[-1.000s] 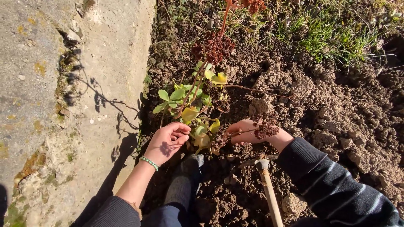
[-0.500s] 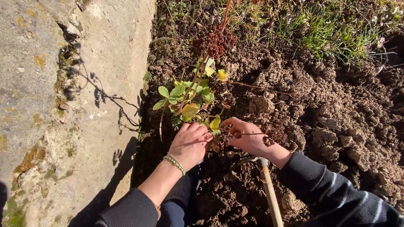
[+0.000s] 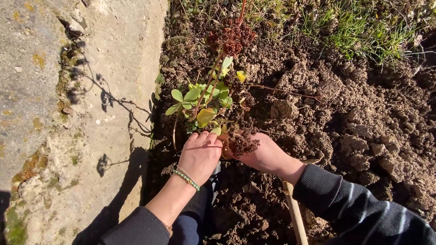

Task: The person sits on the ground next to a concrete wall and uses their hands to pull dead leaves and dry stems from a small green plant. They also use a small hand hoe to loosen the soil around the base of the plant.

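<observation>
2 hands palms down, left hand (image 3: 200, 154), right hand (image 3: 263, 154), pressing plant (image 3: 204, 102) base

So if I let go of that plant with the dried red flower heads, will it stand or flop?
The plant would probably flop: its thin stems lean, topped by heavy-looking dried flower heads. The soil looks loose and crumbly, likely giving little hold. Both hands are at its base.

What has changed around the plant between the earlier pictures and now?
Both hands closed in: the left hand moved right to the foot of the plant, and the right hand drew nearer the person, meeting it there. Both now press flat on the soil. The wooden tool handle stayed lying on the ground.
</observation>
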